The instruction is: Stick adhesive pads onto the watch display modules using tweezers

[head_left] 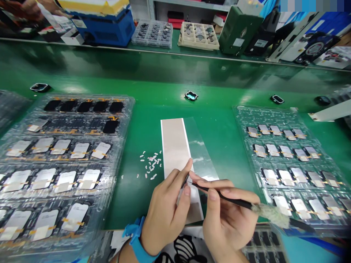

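My right hand (233, 215) grips a slim black tool, probably tweezers (237, 201), with a fuzzy pale wrap round its rear part. The tool's tip points left, to the fingers of my left hand (167, 212). Between the left thumb and fingers is a small dark-edged piece (185, 181), mostly hidden by the fingers. Both hands are over a beige strip sheet with white edges (175, 142). A clear film (201, 153) lies along the sheet's right side. Small white scraps (152, 162) are scattered left of the sheet.
A clear tray (123, 120) with dark screens and silver-backed modules is at left. Another clear tray (245, 146) with silver-backed modules is at right. A small watch-like frame (191, 95) lies ahead. Boxes and a blue machine (105, 31) line the shelf.
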Motion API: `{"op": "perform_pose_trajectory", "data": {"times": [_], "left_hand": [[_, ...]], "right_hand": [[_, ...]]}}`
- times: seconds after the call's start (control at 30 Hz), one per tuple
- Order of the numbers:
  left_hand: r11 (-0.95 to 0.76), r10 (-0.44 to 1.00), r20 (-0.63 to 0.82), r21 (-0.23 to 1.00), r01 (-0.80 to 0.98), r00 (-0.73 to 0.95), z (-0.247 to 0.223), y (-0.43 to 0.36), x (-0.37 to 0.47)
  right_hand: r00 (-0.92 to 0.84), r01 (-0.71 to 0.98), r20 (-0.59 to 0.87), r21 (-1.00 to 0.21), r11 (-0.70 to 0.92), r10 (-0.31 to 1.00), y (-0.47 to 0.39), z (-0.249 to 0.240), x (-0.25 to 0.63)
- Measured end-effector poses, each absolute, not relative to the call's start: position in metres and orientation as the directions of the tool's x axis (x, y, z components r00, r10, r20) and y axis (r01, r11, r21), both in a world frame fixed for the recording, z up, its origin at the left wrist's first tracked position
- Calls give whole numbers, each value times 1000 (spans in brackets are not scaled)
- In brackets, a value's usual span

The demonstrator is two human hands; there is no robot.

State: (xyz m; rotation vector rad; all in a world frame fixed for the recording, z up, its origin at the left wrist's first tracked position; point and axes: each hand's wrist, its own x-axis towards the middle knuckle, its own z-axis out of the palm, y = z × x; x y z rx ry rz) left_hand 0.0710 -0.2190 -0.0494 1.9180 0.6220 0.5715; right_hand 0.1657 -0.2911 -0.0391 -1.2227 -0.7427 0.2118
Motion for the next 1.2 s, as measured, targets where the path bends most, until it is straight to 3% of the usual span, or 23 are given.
{"op": "perform_pose_trajectory", "data": {"times": [0.33, 1.2], "left_hand": [[-366, 652, 106, 911, 190, 751, -48, -218, 71], [-388, 666, 95, 891, 235, 740, -48, -219, 73]], "right_hand": [[717, 243, 470, -861, 447, 515, -287, -42, 169], [681, 302, 522, -839, 452, 514, -289, -43, 172]]}}
